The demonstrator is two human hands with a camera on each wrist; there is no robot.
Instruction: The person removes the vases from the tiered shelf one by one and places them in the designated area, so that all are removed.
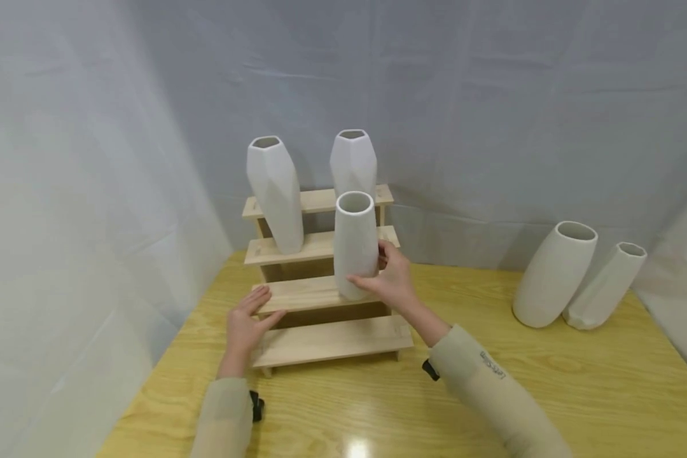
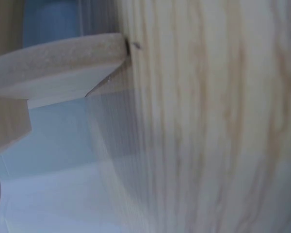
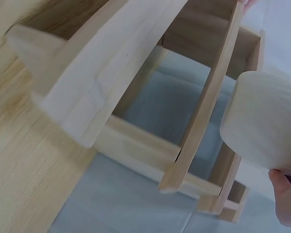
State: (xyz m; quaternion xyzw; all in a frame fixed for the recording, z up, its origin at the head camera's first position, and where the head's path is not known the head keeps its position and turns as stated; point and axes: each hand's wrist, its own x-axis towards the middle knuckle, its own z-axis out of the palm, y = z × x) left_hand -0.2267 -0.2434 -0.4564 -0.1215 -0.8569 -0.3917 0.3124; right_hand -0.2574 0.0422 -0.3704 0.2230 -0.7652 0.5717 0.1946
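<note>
My right hand grips a smooth white vase low on its right side, thumb across the front. The vase is upright over the right part of the stepped wooden stand's second board from the bottom. In the right wrist view, a gap shows between the vase's base and that board's edge. My left hand rests on the left end of the same board, thumb spread along its front. Two faceted white vases stand higher up: one on the left, another at the back right, partly hidden.
Farther right on the wooden table stand a wide white vase and a slimmer faceted one, close together. Pale cloth hangs behind and along the left side. Dark wrist cameras sit under both sleeves.
</note>
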